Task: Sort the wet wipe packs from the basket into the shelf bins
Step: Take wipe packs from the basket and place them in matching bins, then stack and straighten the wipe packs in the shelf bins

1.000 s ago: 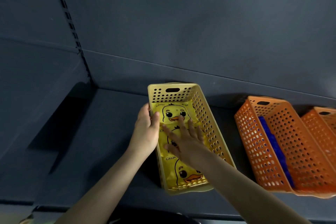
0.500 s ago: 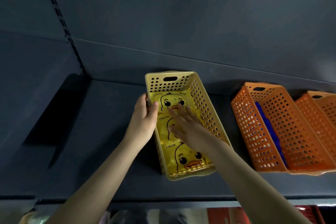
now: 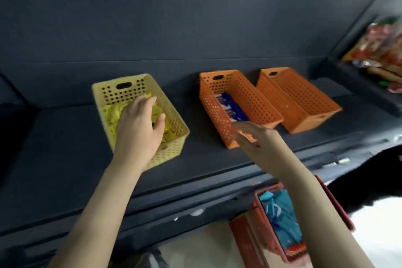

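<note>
A yellow perforated bin (image 3: 171, 115) stands on the dark shelf with yellow duck-print wet wipe packs (image 3: 113, 113) inside. My left hand (image 3: 139, 128) lies flat over those packs, fingers spread, gripping nothing. My right hand (image 3: 252, 139) hovers open and blurred at the front corner of the middle orange bin (image 3: 250, 93), which holds blue packs (image 3: 230, 109). A second orange bin (image 3: 304, 98) to its right shows nothing inside. Below the shelf, a red basket (image 3: 269, 233) holds teal wipe packs (image 3: 282, 220).
The dark shelf (image 3: 65, 148) has bare surface left of the yellow bin and a front lip below my arms. Colourful packaged goods (image 3: 378, 50) fill a neighbouring shelf at the upper right. A black-and-white shape (image 3: 369, 185) lies at the lower right.
My view swung right and down, revealing the basket. My right hand left the yellow bin and moved to the middle orange bin. My left hand shifted from the bin's side onto the packs.
</note>
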